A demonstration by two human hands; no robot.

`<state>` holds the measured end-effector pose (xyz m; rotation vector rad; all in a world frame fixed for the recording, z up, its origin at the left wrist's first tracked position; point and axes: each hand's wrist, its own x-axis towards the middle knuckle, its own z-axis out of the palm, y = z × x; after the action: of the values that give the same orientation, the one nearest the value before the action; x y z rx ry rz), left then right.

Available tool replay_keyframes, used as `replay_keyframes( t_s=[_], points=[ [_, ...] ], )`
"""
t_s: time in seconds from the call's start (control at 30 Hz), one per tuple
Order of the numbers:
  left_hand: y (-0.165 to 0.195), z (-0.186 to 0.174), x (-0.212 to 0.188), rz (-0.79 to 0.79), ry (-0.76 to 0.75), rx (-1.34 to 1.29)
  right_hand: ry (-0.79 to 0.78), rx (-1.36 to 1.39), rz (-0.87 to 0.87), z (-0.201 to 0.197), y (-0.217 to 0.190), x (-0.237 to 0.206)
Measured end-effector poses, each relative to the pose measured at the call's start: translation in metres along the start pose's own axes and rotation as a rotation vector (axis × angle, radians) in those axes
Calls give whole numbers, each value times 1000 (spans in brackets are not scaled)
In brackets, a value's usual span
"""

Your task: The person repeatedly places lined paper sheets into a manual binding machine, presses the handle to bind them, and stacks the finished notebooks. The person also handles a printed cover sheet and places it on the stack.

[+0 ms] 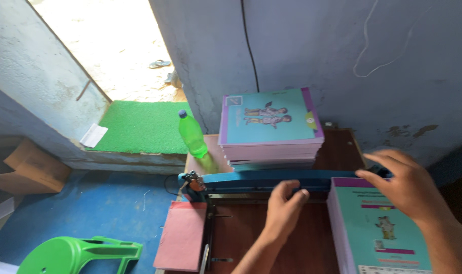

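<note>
My left hand point(284, 205) is curled over the blue bar of a paper cutter point(251, 180) that lies across a dark brown table point(342, 149). My right hand point(403, 185) hovers with spread fingers over the top edge of a stack of teal and purple books point(375, 238) at the right, and holds nothing. A second, taller stack of the same books point(269, 127) sits behind the cutter against the grey wall.
A green plastic bottle point(192, 134) stands at the table's left back corner. A pink board point(181, 236) hangs off the left side. On the blue floor are a green plastic stool point(76, 253) and a cardboard box point(33, 165). A green mat point(142, 127) lies at the doorway.
</note>
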<state>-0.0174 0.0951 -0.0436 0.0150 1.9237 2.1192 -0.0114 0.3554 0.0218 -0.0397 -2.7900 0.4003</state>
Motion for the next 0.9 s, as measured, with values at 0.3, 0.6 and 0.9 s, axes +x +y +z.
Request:
replay_keyframes(
  t_s=[0.3,0.6,0.9],
  points=[
    [44,-107,33,666,476,679,-11,47,-439,30,-113,80],
    [63,-161,73,634,391,823,-196,-39,-312,53,-115,124],
    [56,-161,83,703,406,772,-284,-49,-231,51,-113,133]
  ],
)
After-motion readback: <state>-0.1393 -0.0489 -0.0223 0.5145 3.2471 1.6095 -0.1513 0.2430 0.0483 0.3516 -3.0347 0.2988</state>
